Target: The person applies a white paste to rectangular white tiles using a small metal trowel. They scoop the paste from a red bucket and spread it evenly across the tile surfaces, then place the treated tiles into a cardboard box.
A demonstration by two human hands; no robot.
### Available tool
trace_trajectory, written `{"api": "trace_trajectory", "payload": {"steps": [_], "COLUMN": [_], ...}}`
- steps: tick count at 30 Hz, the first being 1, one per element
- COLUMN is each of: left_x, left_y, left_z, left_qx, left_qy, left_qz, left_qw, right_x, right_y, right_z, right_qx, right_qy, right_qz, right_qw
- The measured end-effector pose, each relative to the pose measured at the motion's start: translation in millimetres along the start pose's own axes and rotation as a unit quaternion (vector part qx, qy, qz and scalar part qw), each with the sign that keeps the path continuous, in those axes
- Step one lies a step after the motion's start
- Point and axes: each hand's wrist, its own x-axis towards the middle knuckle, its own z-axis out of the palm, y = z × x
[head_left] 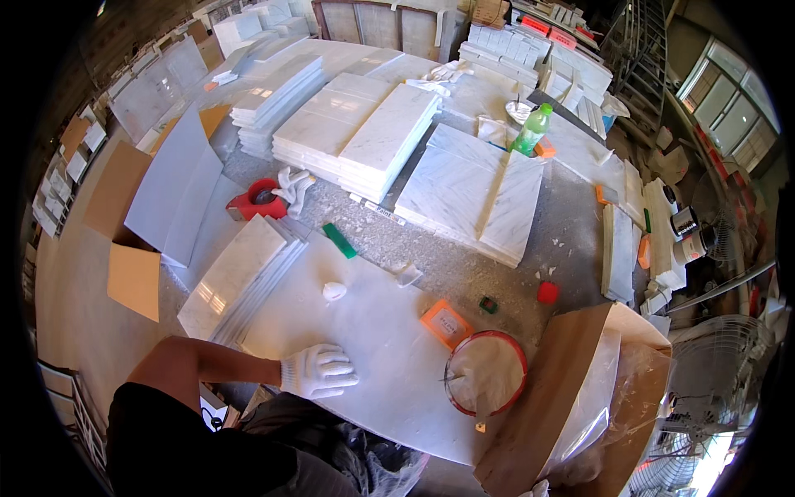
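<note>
My left hand, in a white knit glove, lies flat with fingers stretched on a pale marble slab at the near edge of the table. It holds nothing. Only a scrap of white, seemingly a glove's fingertips, shows of my right hand at the lower edge by an open cardboard box lined with clear plastic; what it grips is hidden. Between them stands a red-rimmed tub of whitish paste with a scraper in it. An orange box touches the tub's far side. Beyond my left hand sits a crumpled white wad.
Thin marble tiles are stacked at the left, near a red tape dispenser and an opened carton. Farther stand marble stacks and a green bottle. A green block and red piece lie about. A fan stands right.
</note>
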Motion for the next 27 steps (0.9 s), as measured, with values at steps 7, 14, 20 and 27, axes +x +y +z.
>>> {"api": "trace_trajectory", "payload": {"steps": [7, 14, 20, 27], "left_x": [23, 44, 57, 38], "left_y": [-5, 1, 0, -3], "left_z": [-18, -25, -36, -13], "left_qx": [0.014, -0.056, -0.048, -0.017], "left_qy": [-0.006, -0.021, -0.072, -0.048], "left_qz": [0.026, -0.012, -0.024, -0.036], "left_qw": [1.000, 0.998, 0.996, 0.998], "right_x": [8, 80, 214, 363], "right_y": [1, 23, 62, 118], "right_z": [-9, -8, 52, 208], "right_qx": [-0.002, 0.297, 0.245, 0.182], "right_qy": [-0.075, -0.074, -0.136, -0.236], "right_qz": [0.051, 0.218, -0.002, 0.065], "right_qw": [0.996, 0.927, 0.960, 0.952]}}
